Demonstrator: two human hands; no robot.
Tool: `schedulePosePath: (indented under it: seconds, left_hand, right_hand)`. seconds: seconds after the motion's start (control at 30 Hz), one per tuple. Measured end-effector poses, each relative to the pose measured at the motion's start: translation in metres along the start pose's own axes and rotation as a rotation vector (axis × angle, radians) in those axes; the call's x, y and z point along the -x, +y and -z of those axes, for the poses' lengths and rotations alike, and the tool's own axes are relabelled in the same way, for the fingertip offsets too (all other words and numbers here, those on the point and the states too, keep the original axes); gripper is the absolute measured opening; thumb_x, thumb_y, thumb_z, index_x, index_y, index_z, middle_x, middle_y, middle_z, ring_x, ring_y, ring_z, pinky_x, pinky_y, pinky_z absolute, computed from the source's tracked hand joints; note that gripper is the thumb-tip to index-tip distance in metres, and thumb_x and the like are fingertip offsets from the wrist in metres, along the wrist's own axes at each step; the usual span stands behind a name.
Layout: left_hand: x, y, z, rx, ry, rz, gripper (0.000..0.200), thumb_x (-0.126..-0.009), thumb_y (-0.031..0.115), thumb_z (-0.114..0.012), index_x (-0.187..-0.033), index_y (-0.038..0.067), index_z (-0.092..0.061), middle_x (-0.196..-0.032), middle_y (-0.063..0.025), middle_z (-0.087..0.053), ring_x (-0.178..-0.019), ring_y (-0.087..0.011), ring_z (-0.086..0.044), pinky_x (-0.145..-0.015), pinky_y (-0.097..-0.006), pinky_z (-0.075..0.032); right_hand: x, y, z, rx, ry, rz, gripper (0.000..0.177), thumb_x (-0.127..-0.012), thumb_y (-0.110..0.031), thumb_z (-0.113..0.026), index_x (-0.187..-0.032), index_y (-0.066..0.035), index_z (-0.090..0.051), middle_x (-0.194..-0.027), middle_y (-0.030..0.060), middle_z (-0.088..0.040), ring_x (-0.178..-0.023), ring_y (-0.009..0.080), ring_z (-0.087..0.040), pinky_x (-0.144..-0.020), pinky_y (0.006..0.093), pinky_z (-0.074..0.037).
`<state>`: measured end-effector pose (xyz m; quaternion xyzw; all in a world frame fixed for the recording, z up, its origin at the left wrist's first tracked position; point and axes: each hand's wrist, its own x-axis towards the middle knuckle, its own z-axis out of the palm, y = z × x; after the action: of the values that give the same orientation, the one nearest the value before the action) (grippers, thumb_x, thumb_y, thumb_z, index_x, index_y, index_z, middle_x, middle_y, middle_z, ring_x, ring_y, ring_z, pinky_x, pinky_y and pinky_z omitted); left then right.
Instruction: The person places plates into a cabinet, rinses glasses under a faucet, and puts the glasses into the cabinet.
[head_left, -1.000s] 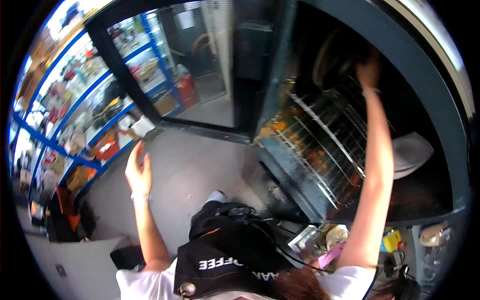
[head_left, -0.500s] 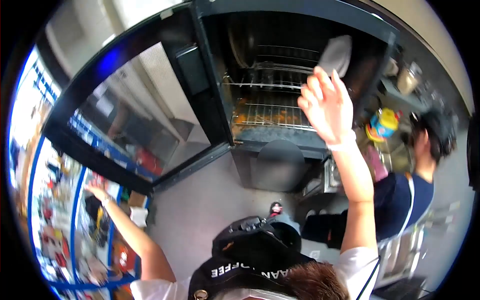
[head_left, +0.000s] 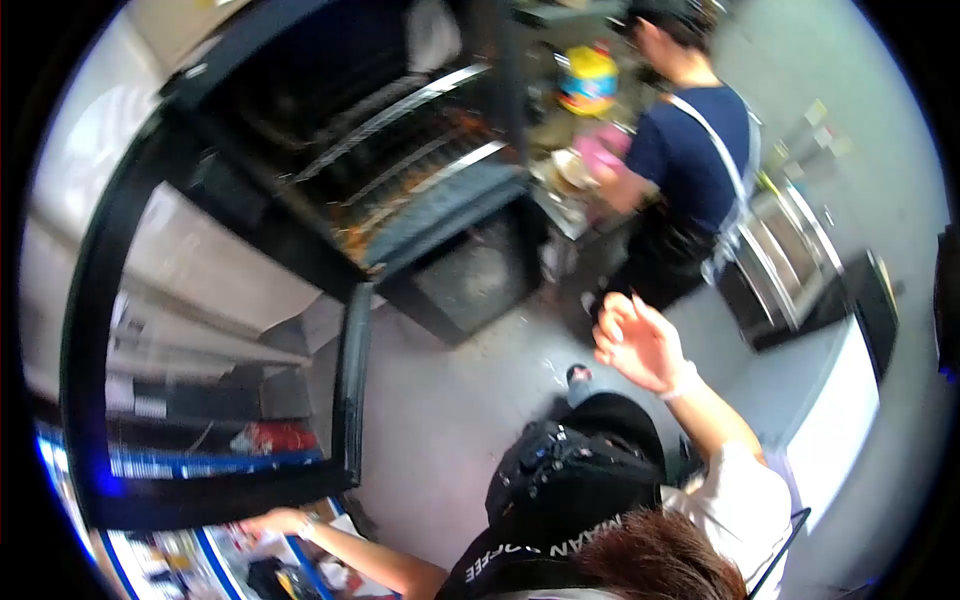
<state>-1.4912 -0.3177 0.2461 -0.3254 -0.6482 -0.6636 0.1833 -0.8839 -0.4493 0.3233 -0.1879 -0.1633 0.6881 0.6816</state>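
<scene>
My left hand [head_left: 278, 521] reaches out at the lower edge of the open oven door [head_left: 225, 505]. Its fingers look stretched out, though blur hides whether they touch the frame. My right hand [head_left: 640, 347] is raised above the floor, its fingers loosely bent and apart, with nothing in it. The oven [head_left: 445, 212] stands open ahead, with wire racks [head_left: 400, 115] inside. A pale grey cloth-like piece [head_left: 433, 35] shows at the top of the opening, blurred.
A co-worker [head_left: 690, 150] in a dark shirt with pale straps stands at a counter on the right, near a yellow and blue container [head_left: 588, 80] and something pink [head_left: 603, 150]. Blue-framed shelves [head_left: 215, 560] with goods lie at lower left. A white-topped unit [head_left: 825, 400] stands on the right.
My view has turned right, so the oven sits further left and the co-worker shows more fully. My right hand has moved down and away from the oven opening.
</scene>
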Motion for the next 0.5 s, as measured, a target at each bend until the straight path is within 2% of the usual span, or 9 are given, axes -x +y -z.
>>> schedulePosePath:
  seconds: [0.03,0.1,0.17,0.3,0.43,0.47,0.5]
  left_hand:
    - [0.034,0.015,0.010,-0.015,-0.037,-0.057,0.053,-0.105,0.035,-0.037,-0.145,-0.001,-0.038,-0.143,-0.0212,-0.046,-0.128,-0.0302,-0.048,-0.111,-0.0387,-0.035]
    - [0.099,0.034,0.023,-0.022,-0.218,-0.083,0.052,-0.105,0.032,-0.038,-0.143,-0.002,-0.039,-0.141,-0.0219,-0.048,-0.126,-0.0300,-0.050,-0.109,-0.0382,-0.036]
    - [0.155,0.047,0.041,-0.066,-0.423,-0.077,0.050,-0.105,0.030,-0.040,-0.142,-0.003,-0.041,-0.139,-0.0225,-0.049,-0.125,-0.0299,-0.051,-0.108,-0.0377,-0.038]
    - [0.237,0.087,0.062,-0.124,-0.712,-0.059,0.047,-0.104,0.026,-0.044,-0.139,-0.005,-0.043,-0.136,-0.0239,-0.052,-0.121,-0.0297,-0.054,-0.104,-0.0366,-0.041]
    - [0.288,0.150,0.052,-0.047,-0.795,-0.106,0.044,-0.103,0.022,-0.047,-0.136,-0.007,-0.046,-0.132,-0.0253,-0.055,-0.117,-0.0295,-0.057,-0.101,-0.0355,-0.044]
    - [0.296,0.168,0.043,-0.030,-0.793,-0.181,0.043,-0.103,0.021,-0.048,-0.136,-0.007,-0.047,-0.131,-0.0256,-0.055,-0.116,-0.0294,-0.058,-0.100,-0.0353,-0.045]
    - [0.306,0.191,0.028,-0.008,-0.744,-0.417,0.042,-0.103,0.020,-0.049,-0.135,-0.008,-0.047,-0.130,-0.0260,-0.056,-0.115,-0.0294,-0.058,-0.100,-0.0350,-0.046]
  right_hand:
    - [0.013,-0.002,0.002,-0.056,0.032,0.077,0.037,-0.101,-0.042,-0.045,-0.116,-0.009,-0.055,-0.081,0.0045,-0.053,-0.074,0.0201,-0.050,-0.074,0.0343,-0.044]
    - [0.033,-0.010,0.012,-0.194,0.045,0.214,0.042,-0.101,-0.046,-0.040,-0.115,-0.009,-0.055,-0.074,0.0017,-0.042,-0.071,0.0171,-0.043,-0.069,0.0342,-0.042]
    - [0.058,-0.025,0.012,-0.336,0.043,0.308,0.045,-0.101,-0.049,-0.038,-0.111,-0.008,-0.055,-0.073,0.0013,-0.041,-0.066,0.0155,-0.038,-0.064,0.0310,-0.034]
    - [0.104,-0.070,0.038,-0.373,-0.041,0.534,0.048,-0.101,-0.049,-0.035,-0.105,-0.006,-0.054,-0.073,0.0034,-0.039,-0.066,0.0170,-0.037,-0.063,0.0317,-0.033]
    - [0.166,-0.123,0.075,-0.285,-0.008,0.700,0.046,-0.102,-0.051,-0.034,-0.102,-0.008,-0.052,-0.075,0.0031,-0.040,-0.068,0.0177,-0.037,-0.065,0.0319,-0.034]
    - [0.181,-0.135,0.081,-0.269,0.008,0.736,0.045,-0.102,-0.051,-0.034,-0.102,-0.009,-0.051,-0.075,0.0030,-0.040,-0.068,0.0179,-0.037,-0.066,0.0320,-0.034]
    - [0.195,-0.148,0.087,-0.250,0.026,0.766,0.045,-0.102,-0.051,-0.034,-0.101,-0.009,-0.051,-0.076,0.0029,-0.040,-0.068,0.0179,-0.037,-0.066,0.0320,-0.034]
